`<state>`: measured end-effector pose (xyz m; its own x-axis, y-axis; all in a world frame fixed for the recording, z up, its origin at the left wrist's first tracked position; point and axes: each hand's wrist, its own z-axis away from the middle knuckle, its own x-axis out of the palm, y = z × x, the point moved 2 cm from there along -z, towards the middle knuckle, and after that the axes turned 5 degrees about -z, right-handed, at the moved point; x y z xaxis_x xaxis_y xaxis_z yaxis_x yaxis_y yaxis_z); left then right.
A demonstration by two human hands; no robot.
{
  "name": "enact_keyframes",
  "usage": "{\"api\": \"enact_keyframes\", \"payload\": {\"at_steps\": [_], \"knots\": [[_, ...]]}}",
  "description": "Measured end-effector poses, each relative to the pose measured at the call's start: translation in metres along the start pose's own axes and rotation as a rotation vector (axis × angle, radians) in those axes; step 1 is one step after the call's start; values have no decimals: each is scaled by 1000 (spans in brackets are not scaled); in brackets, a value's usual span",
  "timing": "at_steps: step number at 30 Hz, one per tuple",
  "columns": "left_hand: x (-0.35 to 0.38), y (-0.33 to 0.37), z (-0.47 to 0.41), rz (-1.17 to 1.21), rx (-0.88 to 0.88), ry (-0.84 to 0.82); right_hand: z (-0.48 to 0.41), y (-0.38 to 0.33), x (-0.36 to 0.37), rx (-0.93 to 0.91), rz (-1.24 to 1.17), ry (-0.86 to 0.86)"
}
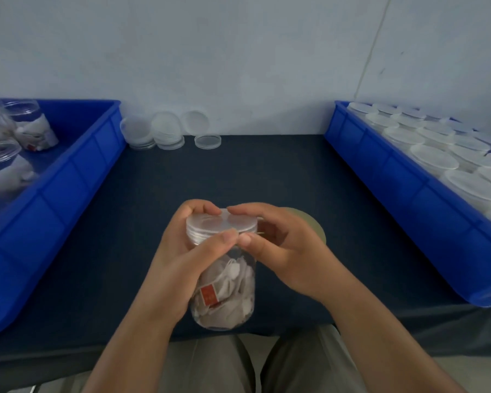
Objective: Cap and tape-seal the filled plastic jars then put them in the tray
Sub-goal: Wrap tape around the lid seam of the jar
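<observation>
Now 2 hands (179,259) (278,251) grip 1 jar (227,279) btwn 2 trays (91,154) (380,171).

I hold one jar (224,282). I count two trays: the left tray (97,154) has at least three open jars (31,129), the right tray (380,171) over a dozen capped jars (434,157). One tape roll (315,225). Three lids (165,127) lean on the wall.

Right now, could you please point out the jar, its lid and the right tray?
jar (230,302), head view, lower clear wall.
lid (216,224), head view, flat top.
right tray (380,171), head view, blue near wall.
</observation>
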<state>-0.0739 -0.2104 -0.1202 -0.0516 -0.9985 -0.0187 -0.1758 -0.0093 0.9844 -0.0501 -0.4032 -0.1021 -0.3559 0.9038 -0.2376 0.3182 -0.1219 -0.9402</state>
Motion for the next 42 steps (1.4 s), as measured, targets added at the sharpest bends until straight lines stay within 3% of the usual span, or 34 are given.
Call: {"api": "enact_keyframes", "payload": {"at_steps": [7,11,18,24,28,31,37,40,42], "knots": [[-4,-5,-2,111,2,-91,4,8,-9,-64,-77,-24],[-5,-5,-5,-9,25,-92,7,8,-12,-64,-124,-132],[3,0,-9,-158,108,-64,6,16,-14,-41,-162,-62],[8,11,-8,-265,165,-82,6,-1,-22,-26,-120,-54],[11,24,-8,-110,94,-102,5,-35,-35,-41,50,-186],[15,28,-11,-166,94,-145,4,-56,-43,-52,203,-276],[21,13,-55,-18,-58,75,7,-73,-92,-93,358,-35],[12,3,-63,-15,-95,84,13,-82,-150,-65,447,238],[-7,-1,-71,1,-226,140,19,-87,-201,-16,530,489]]}}
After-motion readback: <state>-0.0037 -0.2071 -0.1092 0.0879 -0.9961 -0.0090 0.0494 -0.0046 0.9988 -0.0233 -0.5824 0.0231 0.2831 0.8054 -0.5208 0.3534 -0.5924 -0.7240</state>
